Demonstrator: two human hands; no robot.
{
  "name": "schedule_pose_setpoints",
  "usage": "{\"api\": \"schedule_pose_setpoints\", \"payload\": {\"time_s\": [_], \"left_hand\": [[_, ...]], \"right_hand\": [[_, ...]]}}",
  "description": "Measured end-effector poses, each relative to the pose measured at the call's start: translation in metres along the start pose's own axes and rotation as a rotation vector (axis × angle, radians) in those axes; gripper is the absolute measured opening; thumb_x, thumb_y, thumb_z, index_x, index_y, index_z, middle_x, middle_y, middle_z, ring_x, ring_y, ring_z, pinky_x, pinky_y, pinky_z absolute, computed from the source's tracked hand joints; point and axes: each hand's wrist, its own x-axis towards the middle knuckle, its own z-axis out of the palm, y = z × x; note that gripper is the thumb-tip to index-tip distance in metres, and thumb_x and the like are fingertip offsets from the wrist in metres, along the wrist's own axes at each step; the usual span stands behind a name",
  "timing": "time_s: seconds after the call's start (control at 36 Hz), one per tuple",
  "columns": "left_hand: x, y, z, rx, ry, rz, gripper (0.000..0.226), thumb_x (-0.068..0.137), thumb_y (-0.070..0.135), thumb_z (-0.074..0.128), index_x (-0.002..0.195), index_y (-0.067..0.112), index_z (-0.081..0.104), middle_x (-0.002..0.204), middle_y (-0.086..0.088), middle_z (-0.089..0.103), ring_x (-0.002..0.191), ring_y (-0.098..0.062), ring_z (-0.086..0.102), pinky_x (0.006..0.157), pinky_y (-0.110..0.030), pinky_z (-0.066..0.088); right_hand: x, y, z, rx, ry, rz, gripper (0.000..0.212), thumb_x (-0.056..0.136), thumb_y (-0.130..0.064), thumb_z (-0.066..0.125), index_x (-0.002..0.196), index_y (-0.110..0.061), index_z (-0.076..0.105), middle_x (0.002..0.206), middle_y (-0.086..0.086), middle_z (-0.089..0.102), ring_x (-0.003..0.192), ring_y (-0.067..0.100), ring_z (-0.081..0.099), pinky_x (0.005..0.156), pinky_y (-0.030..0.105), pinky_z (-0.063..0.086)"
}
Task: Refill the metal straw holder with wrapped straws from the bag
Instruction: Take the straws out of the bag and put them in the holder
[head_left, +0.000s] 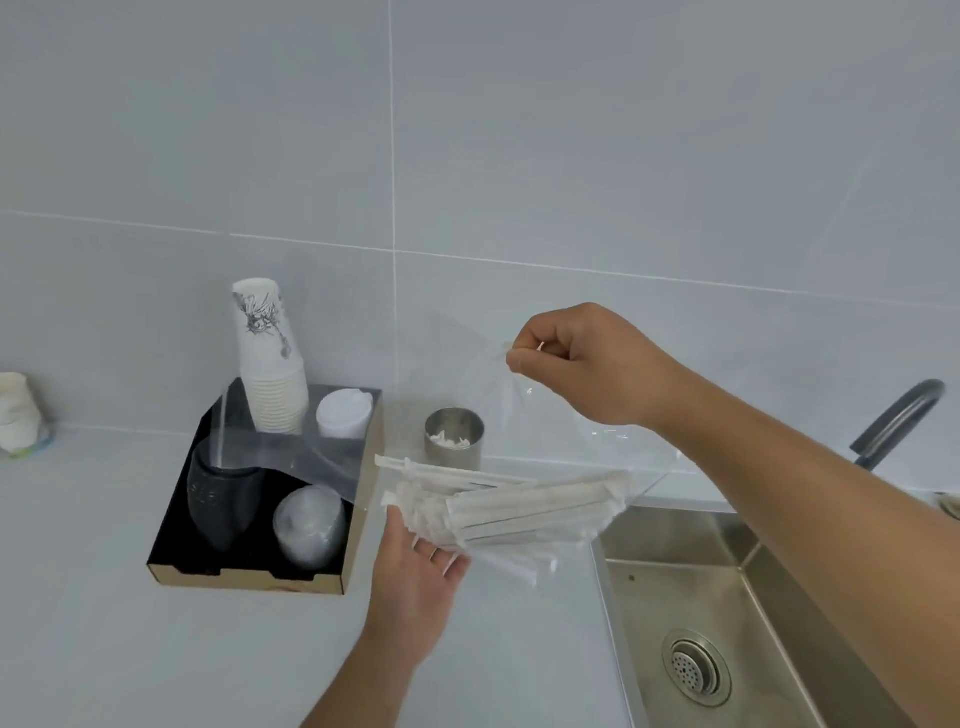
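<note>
The metal straw holder (454, 437) is a small steel cup standing at the back of the counter by the wall, with a few white straw ends showing inside. In front of it a clear plastic bag (524, 415) hangs in the air. My right hand (582, 364) pinches its top edge and lifts it. A bundle of paper-wrapped straws (519, 512) lies sideways in the bag's bottom, their left ends sticking out. My left hand (421, 566) is under the bundle, palm up, fingers spread, touching the straws' left ends.
A black cardboard tray (249, 577) to the left holds a stack of paper cups (267, 358), white lids (344, 413), a dark cup stack and clear lids. A steel sink (727, 597) with a dark faucet (898, 415) lies to the right. More cups (18, 415) stand far left.
</note>
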Motion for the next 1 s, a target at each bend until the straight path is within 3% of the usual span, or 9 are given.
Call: {"api": "schedule_pose_setpoints", "payload": {"time_s": [0.11, 0.25, 0.36, 0.5, 0.58, 0.72, 0.78, 0.89, 1.0], "left_hand": [[0.001, -0.006, 0.011, -0.049, -0.172, -0.015, 0.071, 0.074, 0.059, 0.065, 0.131, 0.017, 0.058, 0.122, -0.01, 0.068, 0.112, -0.027, 0.064, 0.089, -0.042, 0.051], [0.005, -0.008, 0.017, -0.061, -0.376, -0.034, 0.076, 0.059, 0.045, 0.088, 0.123, 0.012, 0.065, 0.129, -0.018, 0.062, 0.118, -0.033, 0.06, 0.087, -0.043, 0.055], [0.01, -0.008, 0.019, -0.073, -0.383, -0.046, 0.087, 0.059, 0.03, 0.09, 0.135, 0.007, 0.053, 0.136, -0.023, 0.055, 0.124, -0.038, 0.054, 0.096, -0.051, 0.05], [0.011, -0.006, 0.026, -0.085, -0.294, -0.06, 0.098, 0.044, 0.027, 0.096, 0.13, 0.006, 0.055, 0.123, -0.022, 0.065, 0.109, -0.035, 0.065, 0.076, -0.044, 0.058], [0.015, -0.004, 0.026, -0.038, -0.187, -0.067, 0.101, 0.045, 0.037, 0.094, 0.133, 0.006, 0.054, 0.127, -0.022, 0.062, 0.116, -0.036, 0.06, 0.09, -0.052, 0.053], [0.016, 0.0, 0.026, -0.113, -0.222, -0.092, 0.061, 0.084, 0.041, 0.059, 0.133, 0.005, 0.052, 0.127, -0.024, 0.061, 0.116, -0.04, 0.06, 0.091, -0.056, 0.05], [0.015, 0.002, 0.024, -0.132, -0.247, -0.114, 0.066, 0.079, 0.041, 0.069, 0.132, 0.006, 0.053, 0.129, -0.024, 0.06, 0.118, -0.041, 0.058, 0.091, -0.056, 0.051], [0.011, 0.001, 0.017, -0.072, -0.307, -0.124, 0.093, 0.042, 0.02, 0.097, 0.125, 0.003, 0.057, 0.123, -0.025, 0.064, 0.108, -0.039, 0.065, 0.08, -0.05, 0.058], [0.012, -0.004, 0.008, 0.008, -0.384, -0.148, 0.093, 0.048, 0.002, 0.092, 0.131, -0.005, 0.051, 0.127, -0.029, 0.059, 0.111, -0.039, 0.063, 0.081, -0.041, 0.058]], "right_hand": [[0.009, -0.005, -0.006, 0.048, 0.059, 0.059, 0.024, 0.092, -0.026, 0.06, 0.069, -0.02, 0.062, 0.038, -0.013, 0.042, 0.038, 0.007, 0.033, 0.041, 0.012, 0.032], [0.012, -0.002, -0.012, 0.074, 0.12, 0.106, 0.021, 0.091, -0.025, 0.061, 0.077, -0.012, 0.066, 0.047, -0.004, 0.045, 0.04, 0.013, 0.034, 0.036, 0.012, 0.03], [0.012, 0.005, -0.014, 0.146, 0.148, 0.185, 0.023, 0.093, -0.028, 0.058, 0.082, -0.009, 0.067, 0.04, -0.01, 0.039, 0.036, 0.011, 0.031, 0.036, 0.015, 0.028], [0.007, 0.013, -0.014, 0.176, 0.1, 0.262, 0.023, 0.092, -0.034, 0.059, 0.082, -0.014, 0.065, 0.05, 0.0, 0.044, 0.039, 0.015, 0.035, 0.041, 0.018, 0.035], [0.0, 0.02, -0.014, 0.147, -0.053, 0.321, 0.015, 0.088, -0.035, 0.063, 0.085, -0.02, 0.066, 0.052, 0.0, 0.052, 0.045, 0.015, 0.045, 0.049, 0.024, 0.043], [-0.014, 0.034, -0.007, 0.173, -0.243, 0.397, 0.013, 0.088, -0.021, 0.065, 0.101, -0.021, 0.064, 0.059, 0.003, 0.06, 0.048, 0.014, 0.052, 0.052, 0.023, 0.047], [-0.019, 0.04, -0.004, 0.163, -0.237, 0.409, 0.014, 0.087, -0.017, 0.064, 0.1, -0.024, 0.064, 0.059, 0.001, 0.061, 0.048, 0.012, 0.053, 0.053, 0.022, 0.047], [-0.028, 0.049, -0.005, 0.206, -0.144, 0.421, 0.012, 0.086, -0.012, 0.064, 0.093, -0.021, 0.067, 0.054, -0.001, 0.061, 0.051, 0.018, 0.055, 0.057, 0.025, 0.044], [-0.037, 0.054, -0.01, 0.25, -0.038, 0.427, 0.011, 0.087, -0.008, 0.063, 0.092, -0.016, 0.068, 0.052, 0.001, 0.061, 0.05, 0.019, 0.056, 0.05, 0.018, 0.043]]}}
